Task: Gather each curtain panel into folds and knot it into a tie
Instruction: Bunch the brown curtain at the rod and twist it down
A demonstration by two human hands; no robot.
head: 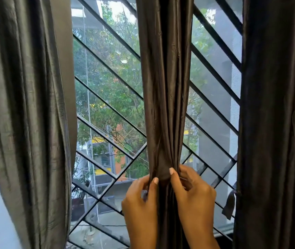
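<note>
Brown cloth, the middle panel [164,87], hangs gathered into folds before the grille [107,69], between the left panel [26,105] and the right panel [276,105]. I see the left grip [141,200] pinching its left edge and the right grip [195,193] curled round the bunched folds, thumbs close together in front. Below them the cloth seems to hang loose, though shadow hides it

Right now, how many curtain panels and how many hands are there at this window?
Curtain panels: 3, namely the left panel, the middle panel and the right panel.
Hands: 2, the left hand and the right hand, both pinching the gathered middle panel.
Total: 5
</note>
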